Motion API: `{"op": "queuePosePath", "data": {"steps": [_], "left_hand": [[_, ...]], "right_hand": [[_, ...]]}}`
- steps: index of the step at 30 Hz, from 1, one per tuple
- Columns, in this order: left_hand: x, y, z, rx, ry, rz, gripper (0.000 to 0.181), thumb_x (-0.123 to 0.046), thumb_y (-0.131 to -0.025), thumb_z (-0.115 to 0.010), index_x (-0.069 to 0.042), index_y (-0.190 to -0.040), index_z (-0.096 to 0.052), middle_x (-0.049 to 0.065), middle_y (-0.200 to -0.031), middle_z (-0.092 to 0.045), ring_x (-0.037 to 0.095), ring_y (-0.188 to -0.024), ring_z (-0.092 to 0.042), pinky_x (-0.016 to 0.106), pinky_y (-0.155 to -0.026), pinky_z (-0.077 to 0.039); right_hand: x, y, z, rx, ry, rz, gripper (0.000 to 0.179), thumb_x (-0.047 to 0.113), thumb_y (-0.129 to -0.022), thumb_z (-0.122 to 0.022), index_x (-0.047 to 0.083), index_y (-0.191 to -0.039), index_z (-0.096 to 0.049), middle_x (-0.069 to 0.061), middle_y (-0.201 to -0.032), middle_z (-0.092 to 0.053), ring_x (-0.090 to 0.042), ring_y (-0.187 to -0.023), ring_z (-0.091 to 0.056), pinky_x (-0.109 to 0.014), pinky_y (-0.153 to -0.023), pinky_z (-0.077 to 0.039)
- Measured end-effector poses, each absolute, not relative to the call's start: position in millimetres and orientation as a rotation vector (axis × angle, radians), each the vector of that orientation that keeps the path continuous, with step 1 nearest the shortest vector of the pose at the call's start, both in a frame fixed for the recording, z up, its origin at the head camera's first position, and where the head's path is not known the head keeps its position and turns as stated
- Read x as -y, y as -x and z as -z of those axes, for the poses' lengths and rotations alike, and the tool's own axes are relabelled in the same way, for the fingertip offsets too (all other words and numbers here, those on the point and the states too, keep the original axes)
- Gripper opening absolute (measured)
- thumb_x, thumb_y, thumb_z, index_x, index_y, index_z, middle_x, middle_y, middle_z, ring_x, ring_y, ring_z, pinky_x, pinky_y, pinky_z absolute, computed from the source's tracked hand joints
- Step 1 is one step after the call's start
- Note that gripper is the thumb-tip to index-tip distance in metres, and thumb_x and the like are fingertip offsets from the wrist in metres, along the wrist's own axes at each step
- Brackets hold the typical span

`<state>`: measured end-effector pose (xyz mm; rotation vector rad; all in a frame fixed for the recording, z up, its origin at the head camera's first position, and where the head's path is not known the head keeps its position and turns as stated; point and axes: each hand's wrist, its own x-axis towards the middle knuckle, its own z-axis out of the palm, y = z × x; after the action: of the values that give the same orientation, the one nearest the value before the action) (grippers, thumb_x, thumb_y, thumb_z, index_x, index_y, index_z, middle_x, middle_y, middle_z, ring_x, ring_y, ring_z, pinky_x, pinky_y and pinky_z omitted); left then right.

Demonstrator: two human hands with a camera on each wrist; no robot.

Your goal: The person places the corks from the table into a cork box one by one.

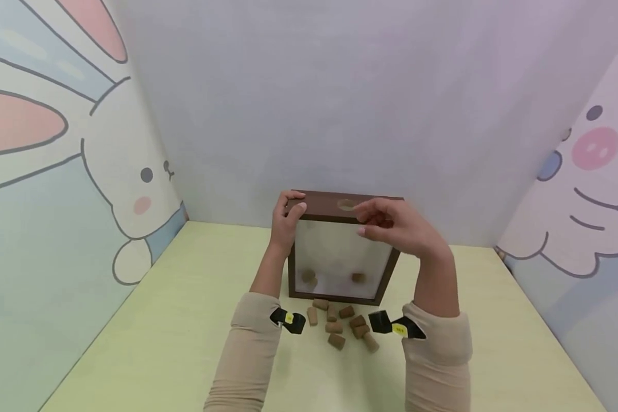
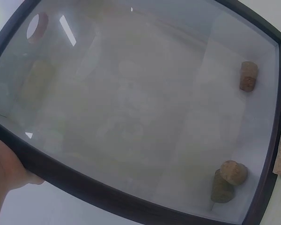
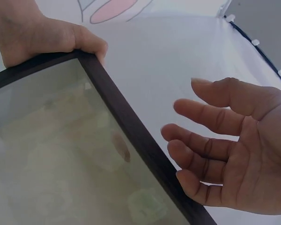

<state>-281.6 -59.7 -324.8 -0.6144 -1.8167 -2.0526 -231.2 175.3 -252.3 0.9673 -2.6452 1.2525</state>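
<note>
Corks (image 1: pixel 337 341): some nine lay loose on the table (image 1: pixel 195 320), in front of the box; I judged these the share left.
Wrist tags (image 1: pixel 399 329): yellow, on black mounts (image 1: pixel 379 321); their marks came through too small for me to read.
Box (image 1: pixel 342 252): stood upright, clear-fronted, at least two corks low inside; by that I judged things partway along. I found no brand.
Right hand (image 1: pixel 399 226): beside the hole, fingers loosely bent, thumb apart, nothing held that I could see.
Left hand (image 1: pixel 286 220): curled firmly over the box's upper left corner.
Hole (image 1: pixel 347 204): round, in the box's top.
Walls (image 1: pixel 319 103): cartoon animals (image 1: pixel 123 160), no writing I could make out.
</note>
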Motion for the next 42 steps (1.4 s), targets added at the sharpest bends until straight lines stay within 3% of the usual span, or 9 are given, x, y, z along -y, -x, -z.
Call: {"op": "queuePosePath", "data": {"steps": [9, 18, 28, 32, 42], "left_hand": [[58, 281, 323, 1.828, 0.603, 2.07, 0.033, -0.011, -0.088, -0.046, 0.008, -0.115, -0.045, 0.019, -0.127, -0.04, 0.015, -0.104, -0.039, 0.033, -0.083, -0.031], [57, 292, 336, 1.785, 0.605, 2.105, 0.029, -0.011, -0.088, -0.047, 0.005, -0.113, -0.047, 0.014, -0.124, -0.043, 0.016, -0.1, -0.039, 0.033, -0.082, -0.031], [60, 309, 348, 1.768, 0.583, 2.068, 0.032, -0.024, -0.085, -0.051, -0.005, -0.111, -0.051, 0.007, -0.125, -0.045, 0.016, -0.107, -0.04, 0.035, -0.084, -0.032], [61, 308, 347, 1.759, 0.589, 2.08, 0.032, -0.022, -0.086, -0.051, -0.002, -0.112, -0.05, 0.01, -0.125, -0.044, 0.016, -0.108, -0.04, 0.034, -0.085, -0.031], [62, 297, 336, 1.79, 0.612, 2.094, 0.033, -0.011, -0.087, -0.047, 0.007, -0.115, -0.046, 0.022, -0.13, -0.039, 0.018, -0.111, -0.038, 0.033, -0.085, -0.031]], "right_hand": [[-177, 216, 293, 2.562, -0.961, -1.363, 0.032, 0.01, -0.088, -0.064, 0.005, -0.119, -0.06, -0.007, -0.108, -0.06, -0.018, -0.093, -0.058, -0.039, -0.08, -0.045], [-184, 217, 352, 2.568, -0.882, -1.572, 0.035, 0.009, -0.084, -0.068, 0.003, -0.117, -0.06, -0.013, -0.111, -0.059, -0.024, -0.094, -0.058, -0.037, -0.078, -0.046], [-180, 211, 377, 2.547, -0.818, -1.708, 0.03, 0.001, -0.083, -0.066, -0.004, -0.112, -0.06, -0.017, -0.109, -0.059, -0.036, -0.094, -0.056, -0.034, -0.075, -0.047], [-185, 217, 401, 2.577, -0.785, -1.73, 0.031, 0.008, -0.083, -0.069, 0.0, -0.112, -0.062, -0.017, -0.108, -0.06, -0.028, -0.092, -0.057, -0.034, -0.077, -0.047], [-184, 220, 428, 2.662, -0.739, -1.759, 0.034, 0.012, -0.081, -0.071, 0.002, -0.113, -0.063, -0.018, -0.112, -0.058, -0.029, -0.095, -0.056, -0.034, -0.078, -0.047]]}}
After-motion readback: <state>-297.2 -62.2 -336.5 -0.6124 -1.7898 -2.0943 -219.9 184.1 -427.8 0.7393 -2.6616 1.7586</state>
